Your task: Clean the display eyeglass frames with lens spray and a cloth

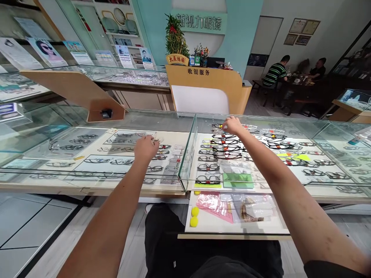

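My right hand (232, 125) reaches to the back row of the right display case, its fingers closed at a dark-framed pair of eyeglasses (216, 126) with a yellow spot on it. Below it, several dark eyeglasses with red tags (226, 148) lie in a column. Over the left case, my left hand (146, 148) is curled closed, and a small pale, crumpled piece (157, 141) shows at its fingertips; its kind is unclear. Eyeglasses with dark frames (155, 168) lie just right of that hand.
An upright glass divider (188, 154) parts the two cases. A pulled-out drawer (208, 227) holds a pink plastic bag (216, 204), clear bags and yellow discs (194, 221). A tilted wooden panel (78, 88) stands behind the left case. Two people sit at a table far right.
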The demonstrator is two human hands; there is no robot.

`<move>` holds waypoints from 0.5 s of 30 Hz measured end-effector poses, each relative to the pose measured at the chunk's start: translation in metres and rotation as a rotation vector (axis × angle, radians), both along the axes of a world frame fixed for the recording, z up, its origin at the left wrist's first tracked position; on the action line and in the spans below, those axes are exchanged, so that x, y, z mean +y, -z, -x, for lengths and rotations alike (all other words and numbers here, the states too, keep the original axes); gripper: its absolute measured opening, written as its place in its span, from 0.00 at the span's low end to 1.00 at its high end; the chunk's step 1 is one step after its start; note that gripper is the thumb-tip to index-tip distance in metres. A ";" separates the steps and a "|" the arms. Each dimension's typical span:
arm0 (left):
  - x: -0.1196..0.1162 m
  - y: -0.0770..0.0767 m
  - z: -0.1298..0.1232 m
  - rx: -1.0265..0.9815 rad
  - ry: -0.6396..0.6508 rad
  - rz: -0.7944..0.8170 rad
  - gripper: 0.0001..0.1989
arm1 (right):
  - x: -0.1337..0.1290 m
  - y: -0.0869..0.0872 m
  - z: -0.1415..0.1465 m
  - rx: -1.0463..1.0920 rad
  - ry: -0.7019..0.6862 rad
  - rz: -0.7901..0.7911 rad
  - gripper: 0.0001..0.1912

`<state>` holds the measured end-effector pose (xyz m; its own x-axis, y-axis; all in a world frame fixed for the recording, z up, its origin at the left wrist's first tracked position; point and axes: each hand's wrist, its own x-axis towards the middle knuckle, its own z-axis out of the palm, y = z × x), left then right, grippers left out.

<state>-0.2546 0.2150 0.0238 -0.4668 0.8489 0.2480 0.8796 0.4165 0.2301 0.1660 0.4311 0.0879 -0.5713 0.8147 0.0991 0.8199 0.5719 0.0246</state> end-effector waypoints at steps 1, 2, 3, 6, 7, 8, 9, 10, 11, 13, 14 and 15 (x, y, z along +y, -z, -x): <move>0.000 -0.001 0.000 -0.002 -0.002 0.002 0.26 | 0.000 0.001 0.000 0.000 -0.006 -0.003 0.11; 0.000 -0.001 -0.001 -0.003 -0.004 0.003 0.26 | 0.000 0.001 0.000 0.003 -0.009 -0.008 0.12; 0.000 -0.002 -0.001 -0.005 -0.005 0.004 0.26 | 0.000 0.002 0.001 0.007 -0.008 -0.012 0.12; -0.001 -0.002 -0.002 -0.011 -0.006 0.003 0.25 | 0.001 0.003 0.003 0.026 0.015 -0.017 0.13; -0.001 -0.003 -0.002 -0.012 -0.007 0.003 0.25 | 0.001 0.004 0.003 0.032 0.026 -0.015 0.13; -0.001 -0.003 -0.002 -0.014 -0.008 0.001 0.25 | 0.001 0.005 0.004 0.039 0.037 -0.011 0.12; -0.001 -0.003 -0.003 -0.016 -0.010 0.001 0.25 | 0.001 0.006 0.004 0.045 0.048 -0.007 0.12; -0.001 -0.003 -0.003 -0.017 -0.011 0.000 0.25 | 0.001 0.006 0.005 0.051 0.057 -0.001 0.12; -0.001 -0.003 -0.003 -0.019 -0.011 -0.001 0.26 | 0.001 0.007 0.005 0.058 0.065 0.005 0.11; 0.000 -0.002 -0.002 -0.020 -0.009 -0.006 0.26 | -0.001 0.007 0.006 0.074 0.080 0.018 0.11; 0.000 -0.002 -0.001 -0.019 -0.007 -0.011 0.26 | -0.003 0.005 0.007 0.086 0.087 0.021 0.11; 0.000 -0.001 0.000 -0.018 -0.005 -0.015 0.25 | -0.005 0.002 0.007 0.103 0.094 0.019 0.10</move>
<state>-0.2542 0.2154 0.0246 -0.4759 0.8425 0.2523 0.8730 0.4175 0.2523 0.1590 0.4256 0.0858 -0.4800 0.8665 0.1373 0.8676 0.4920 -0.0724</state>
